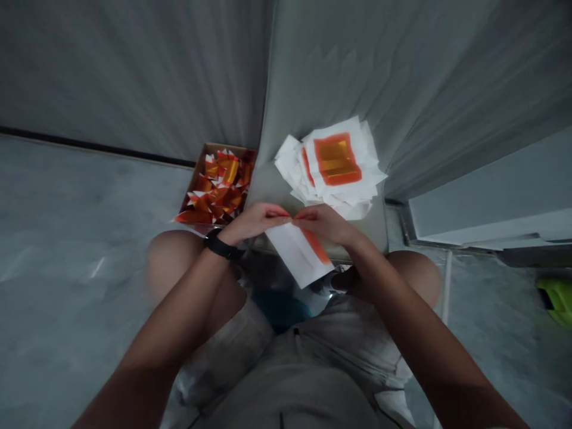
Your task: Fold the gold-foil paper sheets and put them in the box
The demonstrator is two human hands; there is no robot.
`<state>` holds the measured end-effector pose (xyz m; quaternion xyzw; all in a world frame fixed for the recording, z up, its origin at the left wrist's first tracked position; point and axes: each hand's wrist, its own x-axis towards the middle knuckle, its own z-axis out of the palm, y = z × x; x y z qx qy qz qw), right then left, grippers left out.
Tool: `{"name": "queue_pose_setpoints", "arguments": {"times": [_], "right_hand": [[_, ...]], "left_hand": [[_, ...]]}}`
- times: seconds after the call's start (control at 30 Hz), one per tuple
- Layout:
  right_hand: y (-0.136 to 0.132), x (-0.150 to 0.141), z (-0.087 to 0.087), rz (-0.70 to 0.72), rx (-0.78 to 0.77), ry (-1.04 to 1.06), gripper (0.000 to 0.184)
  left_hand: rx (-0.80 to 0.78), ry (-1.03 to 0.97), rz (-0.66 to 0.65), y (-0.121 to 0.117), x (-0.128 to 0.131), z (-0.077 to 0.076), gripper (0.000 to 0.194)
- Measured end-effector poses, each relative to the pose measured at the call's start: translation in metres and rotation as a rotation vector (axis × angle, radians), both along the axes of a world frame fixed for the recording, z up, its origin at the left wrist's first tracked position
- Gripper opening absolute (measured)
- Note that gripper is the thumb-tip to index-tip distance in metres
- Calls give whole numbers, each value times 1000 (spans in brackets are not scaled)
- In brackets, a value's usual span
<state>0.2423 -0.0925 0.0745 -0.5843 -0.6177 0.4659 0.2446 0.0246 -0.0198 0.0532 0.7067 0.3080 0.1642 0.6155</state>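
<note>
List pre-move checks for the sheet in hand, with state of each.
1. Both hands on sheet: ok. The left hand and right hand pinch the white paper sheet at its upper edge.
2. Sheet off the stack: ok. It is held apart from the paper stack.
3. Stack settled on seat: ok. It rests on the padded seat.
4. Cardboard box beside left hand: ok. Folded orange-and-white paper pieces fill it.
5. Sheet's fold lines: cannot tell. Fingers hide that edge.
</note>
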Motion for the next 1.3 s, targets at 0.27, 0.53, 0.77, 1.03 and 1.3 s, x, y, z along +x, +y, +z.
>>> {"name": "queue_pose_setpoints", "arguments": {"times": [0.27,0.53,0.77,1.03,1.3], "right_hand": [[1,36,7,60,2,16,18],[-2,59,-24,59,-27,148,12],[-3,73,-29,71,29,85,7],[-12,77,4,285,240,-110,8],[-50,40,-10,-6,824,-356,45]], "left_hand": [[65,101,-139,8,27,0,33],[55,221,-187,9,49,-2,32],[68,224,-147,-8,69,6,28],[0,273,-45,-39,64,25,30],[-232,-107,827,-99,40,-23,47]]}}
